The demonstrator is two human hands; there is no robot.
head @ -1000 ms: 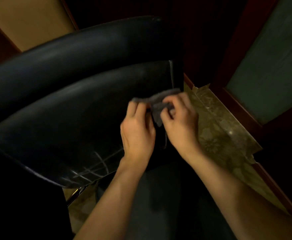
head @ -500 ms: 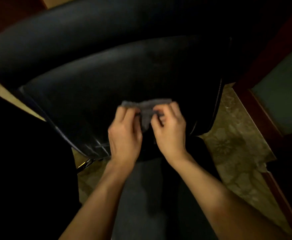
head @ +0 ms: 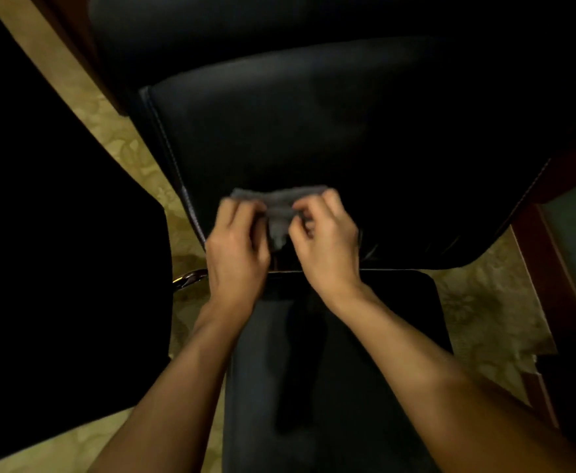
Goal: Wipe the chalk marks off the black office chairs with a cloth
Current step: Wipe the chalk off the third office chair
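Your left hand (head: 237, 249) sits near the left stitched edge of the black office chair (head: 314, 131), fingers curled, pinching the left end of the grey cloth (head: 279, 206). The cloth is bunched between both hands, over the chair's lower front edge. Your right hand (head: 326, 247) pinches its right end with curled fingers. Patterned floor (head: 477, 302) shows past the chair's right corner

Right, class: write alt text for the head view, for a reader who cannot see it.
Two bare hands, left hand and right hand, hold a small grey cloth between them over the seat of a black chair. The picture is dim and blurred. Patterned beige floor shows either side; no chalk marks can be made out.
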